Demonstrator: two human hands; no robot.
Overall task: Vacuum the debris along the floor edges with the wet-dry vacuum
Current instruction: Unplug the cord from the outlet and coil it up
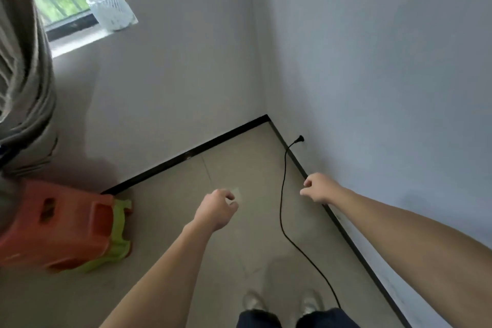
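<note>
Black cord (281, 194), wall plug (300, 138)

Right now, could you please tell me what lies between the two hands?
In the head view, a black power cord runs along the floor between the left hand and right hand.

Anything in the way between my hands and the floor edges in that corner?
Yes. A black cord, plugged into the right wall, crosses the right baseboard and trails over the floor between the left hand and right hand. Stacked stools stand by the far baseboard at its left end. No vacuum is in view.
</note>
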